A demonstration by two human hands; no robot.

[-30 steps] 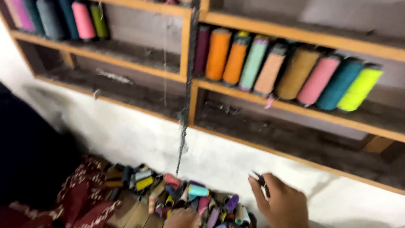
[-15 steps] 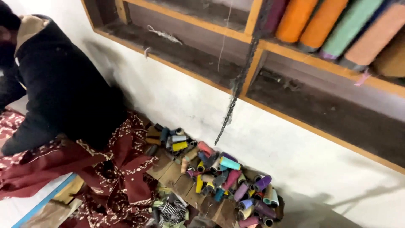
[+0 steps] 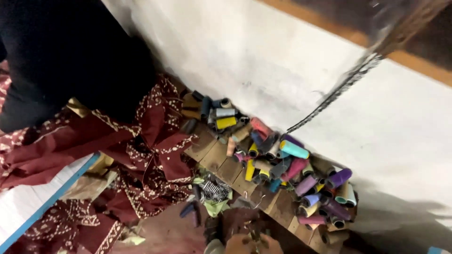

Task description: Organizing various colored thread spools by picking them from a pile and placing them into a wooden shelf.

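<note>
Heaped on boards by the wall [image 3: 226,56], just up and right of hands [image 3: 241,245] barely showing at the bottom edge, thread spools [image 3: 282,160] pointing every way; impossible to tell whether open or clamped

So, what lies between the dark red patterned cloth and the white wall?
In the head view, a heap of thread spools in many colours lies on wooden planks between the dark red cloth and the wall.

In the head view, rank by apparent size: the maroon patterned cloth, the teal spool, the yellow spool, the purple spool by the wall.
1. Maroon patterned cloth, by far the largest.
2. Teal spool, purple spool and yellow spool look alike; too close to rank.
</note>
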